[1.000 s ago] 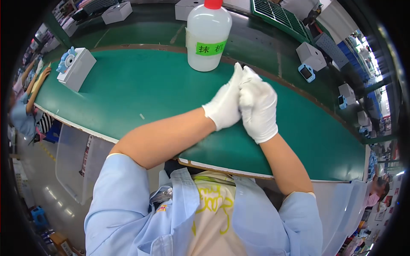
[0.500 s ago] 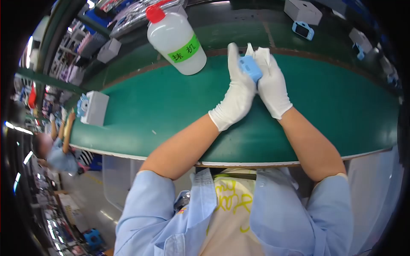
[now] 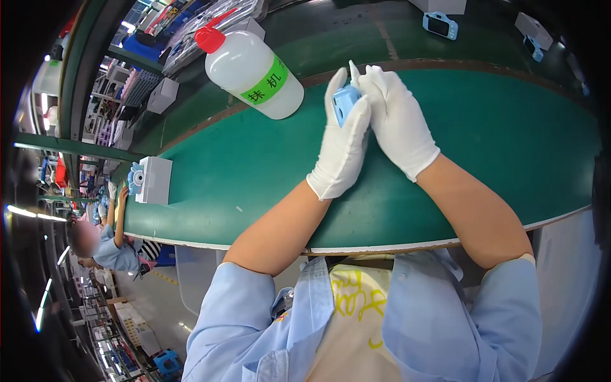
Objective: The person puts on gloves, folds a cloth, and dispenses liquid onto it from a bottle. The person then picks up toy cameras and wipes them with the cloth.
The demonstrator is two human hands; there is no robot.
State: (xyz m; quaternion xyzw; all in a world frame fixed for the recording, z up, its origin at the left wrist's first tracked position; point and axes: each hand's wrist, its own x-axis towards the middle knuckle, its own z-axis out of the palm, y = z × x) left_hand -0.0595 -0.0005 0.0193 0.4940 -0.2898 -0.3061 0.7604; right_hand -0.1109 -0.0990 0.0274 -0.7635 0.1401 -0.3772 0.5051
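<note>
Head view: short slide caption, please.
White-gloved left hand cradles a small blue device beside the right hand, over a green worktop near a red-capped bottle.

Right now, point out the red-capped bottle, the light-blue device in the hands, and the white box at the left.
Bottle (image 3: 237, 62): head view, upper translucent body.
Light-blue device (image 3: 345, 102): head view, exposed casing.
White box (image 3: 157, 181): head view, broad side.

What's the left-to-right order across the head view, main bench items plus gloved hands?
White box, red-capped bottle, left gloved hand, right gloved hand, blue device with dark screen.
</note>
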